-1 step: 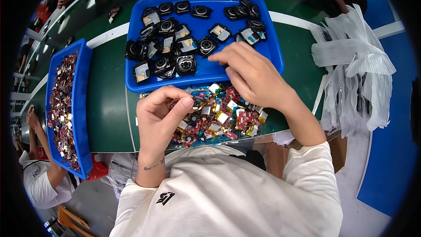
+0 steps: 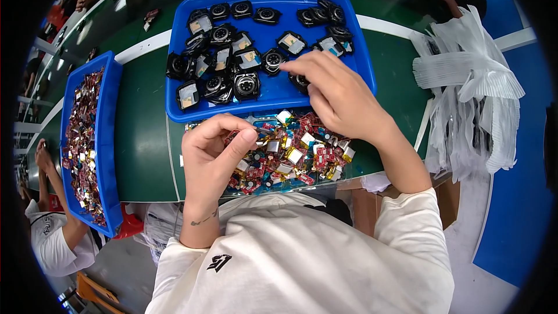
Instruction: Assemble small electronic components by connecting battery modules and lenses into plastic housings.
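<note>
On the table (image 2: 145,139) a tray (image 2: 360,58) with small cases (image 2: 246,84) lies far from the person. Nearer, just before this tray, lies a heap of small parts (image 2: 296,157). The left hand (image 2: 212,157) is over this heap; the right hand (image 2: 340,96) reaches into the tray. A second tray (image 2: 110,139) stands well to the left, a pile of bags (image 2: 471,87) to the right.

Bright overhead light; white glare streaks on green worktop (image 2: 145,139); sharp centre, strong fisheye bending, black vignette at rim.

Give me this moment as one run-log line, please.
left hand: pinching small part over parts pile | right hand: reaching into blue tray
</note>
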The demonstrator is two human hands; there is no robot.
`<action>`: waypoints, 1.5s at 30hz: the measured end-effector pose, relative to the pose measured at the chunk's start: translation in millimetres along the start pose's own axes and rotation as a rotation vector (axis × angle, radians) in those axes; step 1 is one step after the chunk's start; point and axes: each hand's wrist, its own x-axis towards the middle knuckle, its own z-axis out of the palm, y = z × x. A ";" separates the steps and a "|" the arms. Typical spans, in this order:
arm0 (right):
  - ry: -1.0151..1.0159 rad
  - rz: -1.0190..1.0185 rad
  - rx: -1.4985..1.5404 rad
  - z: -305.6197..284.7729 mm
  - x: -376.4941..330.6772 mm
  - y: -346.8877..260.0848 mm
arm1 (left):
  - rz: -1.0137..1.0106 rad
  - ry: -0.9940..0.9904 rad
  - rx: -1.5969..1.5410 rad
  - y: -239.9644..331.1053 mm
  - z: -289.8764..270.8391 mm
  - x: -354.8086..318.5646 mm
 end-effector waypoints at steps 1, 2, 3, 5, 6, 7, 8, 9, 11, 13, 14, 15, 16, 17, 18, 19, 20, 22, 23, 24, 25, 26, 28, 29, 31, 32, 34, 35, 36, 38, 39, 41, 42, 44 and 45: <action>-0.006 0.042 -0.043 -2.0 -0.3 3.3 | 0.000 0.002 0.000 0.4 0.6 -0.4; -0.013 0.084 -0.085 -3.0 -1.1 5.4 | -0.010 0.005 -0.004 1.0 1.9 -0.8; -0.013 0.085 -0.087 -4.0 -2.9 6.0 | -0.020 0.005 -0.009 1.3 3.1 -0.3; -0.109 0.175 -0.263 -4.9 -5.5 6.4 | -0.015 -0.012 -0.013 0.2 3.7 0.5; -0.108 0.175 -0.264 -5.0 -5.4 6.4 | -0.010 -0.029 -0.015 -0.2 3.9 1.0; -0.078 0.179 -0.230 -5.0 -4.9 6.5 | -0.009 -0.029 -0.015 -0.4 4.0 1.0; -0.048 0.182 -0.196 -5.1 -4.5 6.8 | -0.020 -0.036 -0.011 -0.6 4.2 0.8; -0.047 0.182 -0.196 -5.9 -4.3 9.2 | -0.031 -0.044 -0.007 -0.9 4.3 0.8; -0.046 0.125 -0.035 -8.4 -4.3 15.1 | -0.013 -0.051 0.020 -1.9 4.6 1.0; -0.129 0.324 0.217 -10.5 -0.2 4.6 | 0.004 -0.055 0.047 -2.7 5.3 1.3; -0.211 0.522 0.469 -11.0 1.2 0.9 | 0.019 -0.055 0.057 -2.3 6.6 2.1; -0.210 0.523 0.468 -10.5 0.4 1.5 | 0.033 -0.057 0.067 -1.8 7.7 2.6; -0.168 0.399 0.316 -9.2 -0.8 3.0 | 0.033 -0.059 0.066 -1.6 8.0 2.6; -0.125 0.275 0.165 -8.7 -1.3 4.0 | 0.039 -0.061 0.072 -1.5 8.2 2.5; -0.126 0.274 0.166 -10.2 -0.9 5.5 | 0.045 -0.060 0.080 -1.3 8.0 2.3; -0.102 0.236 0.095 -14.3 -1.4 7.6 | 0.046 -0.058 0.081 -1.4 7.6 2.0; -0.078 0.198 0.025 -19.3 -2.2 9.2 | 0.038 -0.054 0.076 -1.9 7.0 1.7; -0.159 0.218 -0.086 -29.6 -3.9 11.0 | 0.030 -0.048 0.071 -2.5 6.1 1.2; -0.203 0.257 -0.119 -30.7 -6.5 13.6 | 0.025 -0.047 0.071 -2.7 5.9 1.2; -0.246 0.299 -0.152 -31.0 -9.0 15.2 | 0.018 -0.049 0.071 -2.9 6.4 1.3; -0.220 0.265 -0.146 -30.2 -10.6 16.4 | 0.017 -0.051 0.070 -3.3 6.8 1.6; -0.219 0.267 -0.147 -29.7 -10.5 16.3 | 0.022 -0.051 0.079 -3.6 7.3 2.0; -0.117 0.225 -0.152 -26.8 -9.3 15.7 | 0.024 -0.053 0.087 -4.1 8.1 2.2; -0.117 0.227 -0.152 -26.5 -8.6 16.9 | 0.023 -0.057 0.089 -4.0 8.7 2.0; -0.181 0.386 0.086 -26.7 -5.4 19.7 | 0.024 -0.064 0.089 -4.2 9.8 4.1; -0.180 0.387 0.084 -27.0 -3.1 16.4 | 0.062 -0.076 0.100 -4.8 11.5 6.8; -0.078 0.491 0.190 -26.6 2.1 7.0 | 0.098 -0.084 0.112 -4.0 15.8 8.9; -0.079 0.490 0.190 -24.4 1.5 7.0 | 0.083 -0.065 0.123 -0.7 19.0 9.6; -0.086 0.568 0.349 -22.3 0.3 8.0 | 0.069 -0.046 0.134 1.4 21.6 10.7; -0.096 0.643 0.509 -18.1 -0.1 6.7 | 0.106 -0.032 0.191 -1.1 23.2 14.1; -0.112 0.581 0.708 -15.1 -0.4 3.1 | 0.141 -0.023 0.246 -2.3 23.8 15.9; -0.165 0.499 0.947 -9.9 -2.2 -2.8 | 0.187 0.002 0.317 -2.6 26.6 18.1; -0.153 0.473 0.982 -4.5 -4.3 -4.1 | 0.232 0.024 0.389 -2.8 27.7 19.0; -0.122 0.442 1.010 1.8 -5.3 -10.4 | 0.265 0.020 0.414 -5.0 26.7 20.1; -0.123 0.443 1.011 2.9 -5.1 -11.1 | 0.298 0.021 0.440 -5.9 26.2 20.1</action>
